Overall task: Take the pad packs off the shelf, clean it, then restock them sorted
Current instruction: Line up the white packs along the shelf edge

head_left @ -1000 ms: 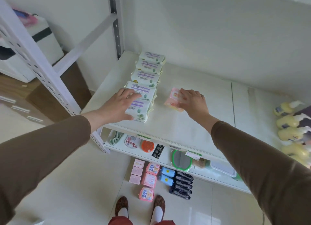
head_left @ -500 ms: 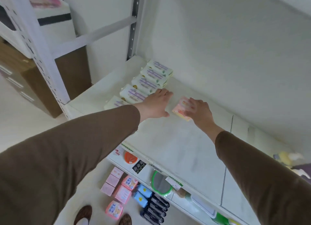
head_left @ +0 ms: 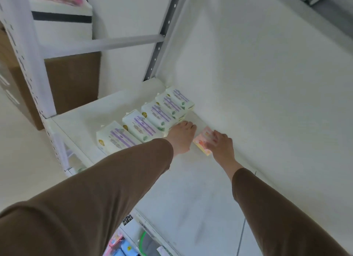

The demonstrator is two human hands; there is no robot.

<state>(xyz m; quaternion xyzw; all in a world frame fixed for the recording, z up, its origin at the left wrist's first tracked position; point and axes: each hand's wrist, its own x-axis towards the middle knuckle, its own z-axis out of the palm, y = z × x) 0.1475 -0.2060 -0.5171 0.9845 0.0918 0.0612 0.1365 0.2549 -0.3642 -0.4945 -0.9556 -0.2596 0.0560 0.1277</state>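
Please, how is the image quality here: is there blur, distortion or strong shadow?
Head view: soft, even light, no hard shadows; the white packs have smeared print; the pink pack under the right hand is slightly washed out; wide-angle bending tilts the shelf and enlarges the left sleeve.

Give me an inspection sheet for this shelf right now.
Surface: white shelf board, mostly bare, faint grey smudges toward the front.
Job's things: five white pad packs in a row running to the back wall; one pink pad pack lying beside them.
Clutter: nothing seen on this shelf.
Grips: left hand flat against the side of the white row; right hand resting on the pink pack.
Cables: nothing seen.
Surroundings: perforated metal uprights, brown cardboard box behind, blurred goods on the lower shelf.
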